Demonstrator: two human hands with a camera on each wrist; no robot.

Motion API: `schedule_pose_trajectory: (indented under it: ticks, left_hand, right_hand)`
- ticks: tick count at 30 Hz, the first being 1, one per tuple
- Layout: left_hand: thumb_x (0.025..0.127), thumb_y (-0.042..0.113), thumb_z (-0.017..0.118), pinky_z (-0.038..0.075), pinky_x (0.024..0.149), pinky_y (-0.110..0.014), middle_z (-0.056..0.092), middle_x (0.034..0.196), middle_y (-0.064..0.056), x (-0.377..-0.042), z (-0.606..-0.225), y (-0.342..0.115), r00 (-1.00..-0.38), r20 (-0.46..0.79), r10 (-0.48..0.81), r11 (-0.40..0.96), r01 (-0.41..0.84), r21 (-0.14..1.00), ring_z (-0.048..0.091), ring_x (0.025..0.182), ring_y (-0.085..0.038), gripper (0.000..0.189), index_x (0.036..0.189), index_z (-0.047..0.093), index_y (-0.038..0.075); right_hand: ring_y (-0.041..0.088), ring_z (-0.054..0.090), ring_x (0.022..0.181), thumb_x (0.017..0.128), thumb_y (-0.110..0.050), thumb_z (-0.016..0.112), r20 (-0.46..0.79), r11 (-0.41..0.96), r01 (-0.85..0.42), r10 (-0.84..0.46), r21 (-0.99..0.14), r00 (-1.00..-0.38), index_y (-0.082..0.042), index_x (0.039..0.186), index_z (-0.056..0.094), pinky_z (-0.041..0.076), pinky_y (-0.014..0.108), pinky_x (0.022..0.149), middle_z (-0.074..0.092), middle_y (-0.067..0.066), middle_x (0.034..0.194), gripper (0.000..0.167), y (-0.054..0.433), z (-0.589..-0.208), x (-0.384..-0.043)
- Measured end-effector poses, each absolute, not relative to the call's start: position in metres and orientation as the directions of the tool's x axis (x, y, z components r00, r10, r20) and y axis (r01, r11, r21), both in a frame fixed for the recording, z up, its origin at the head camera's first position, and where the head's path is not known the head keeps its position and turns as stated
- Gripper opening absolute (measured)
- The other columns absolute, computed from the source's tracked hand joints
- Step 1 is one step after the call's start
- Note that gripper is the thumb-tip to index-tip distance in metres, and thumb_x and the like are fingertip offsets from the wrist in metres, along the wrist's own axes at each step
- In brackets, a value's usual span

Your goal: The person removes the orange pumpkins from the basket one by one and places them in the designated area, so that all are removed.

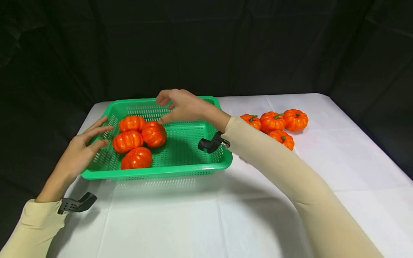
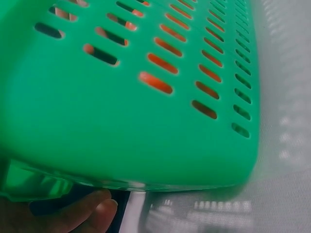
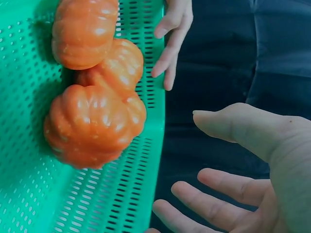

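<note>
Several glossy orange pumpkins (image 1: 155, 134) lie together in the left part of a green slotted plastic basket (image 1: 161, 171). Over the basket's far side hovers my right hand (image 1: 184, 104), its thumb and fingers spread apart with nothing between them. In the right wrist view, a ribbed pumpkin (image 3: 95, 126) lies in the basket beside that hand. My left hand (image 1: 79, 148) is at the basket's left rim, fingers fairly straight and reaching over it. Seen from the left wrist, its fingertips (image 2: 92, 208) show past the basket's corner, and orange shows through the slots.
To the right of the basket, several more pumpkins (image 1: 272, 122) with green stems sit on the white-covered table (image 1: 348, 154); my right sleeve (image 1: 277, 168) partly covers them. A black cloth (image 1: 206, 46) hangs behind the table.
</note>
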State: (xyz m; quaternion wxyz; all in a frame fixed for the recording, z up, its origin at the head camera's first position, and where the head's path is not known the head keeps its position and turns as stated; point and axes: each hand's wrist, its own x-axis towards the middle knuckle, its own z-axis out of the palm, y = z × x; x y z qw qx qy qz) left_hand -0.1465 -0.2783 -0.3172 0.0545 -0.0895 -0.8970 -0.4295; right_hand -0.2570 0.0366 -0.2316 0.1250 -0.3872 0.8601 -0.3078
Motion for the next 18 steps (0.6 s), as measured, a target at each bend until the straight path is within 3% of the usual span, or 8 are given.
schedule_pose_trajectory:
  ticks: [4,11,18]
  left_hand:
    - [0.107,0.013,0.05,0.012,0.117,-0.07,0.024,0.171,-0.001,-0.146,-0.316,-0.28,-0.979,0.172,0.108,0.613,0.202,0.764,0.013,0.156,-0.034,0.045,0.15,0.052,-0.001]
    - [0.108,0.013,0.05,0.015,0.116,-0.071,0.023,0.171,-0.001,-0.145,-0.315,-0.282,-0.981,0.159,0.112,0.614,0.194,0.765,0.014,0.155,-0.035,0.045,0.15,0.052,-0.001]
    - [0.107,0.013,0.051,0.011,0.118,-0.069,0.023,0.171,0.0,-0.143,-0.315,-0.279,-0.983,0.153,0.101,0.613,0.183,0.769,0.012,0.156,-0.033,0.045,0.15,0.053,-0.002]
  right_hand:
    - [0.023,0.06,0.118,0.094,-0.025,0.078,-0.037,0.541,-0.573,-0.746,-0.616,-0.665,-0.006,0.142,0.057,0.049,0.03,0.096,0.06,0.011,0.14,0.056,0.023,-0.237,-0.264]
    - [0.024,0.05,0.135,0.096,-0.024,0.076,-0.154,0.611,-0.541,-0.733,-0.578,-0.663,-0.008,0.149,0.052,0.044,0.031,0.103,0.056,0.009,0.147,0.061,-0.001,-0.257,-0.269]
    - [0.022,0.046,0.139,0.095,-0.027,0.076,-0.246,0.641,-0.563,-0.745,-0.521,-0.62,-0.012,0.154,0.049,0.041,0.03,0.107,0.049,0.007,0.155,0.067,-0.007,-0.276,-0.271]
